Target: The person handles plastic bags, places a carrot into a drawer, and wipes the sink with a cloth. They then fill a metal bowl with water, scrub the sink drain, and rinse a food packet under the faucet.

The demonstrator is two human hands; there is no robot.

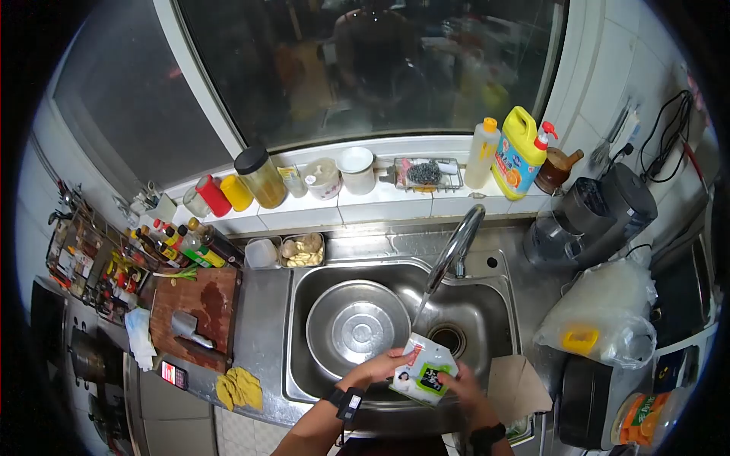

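Both hands are over the sink (487, 327), holding a white food packet (414, 376) with a green and black label. My left hand (380, 367) grips its upper left edge, fingers closed on it. On the right edge, my right hand (465, 389) is closed too, somewhat blurred. A thin stream of water appears to run from the chrome faucet (460, 235) just above the packet. A round metal basin (357, 292) sits in the sink to the left of the packet, and the drain (447, 340) lies behind it.
On the left counter are a cutting board (217, 296) with a cleaver (186, 327), a yellow cloth (239, 388) and several bottles (201, 247). A yellow detergent jug (518, 156) stands on the sill. At right are a plastic bag (608, 304) and a cardboard piece (518, 386).
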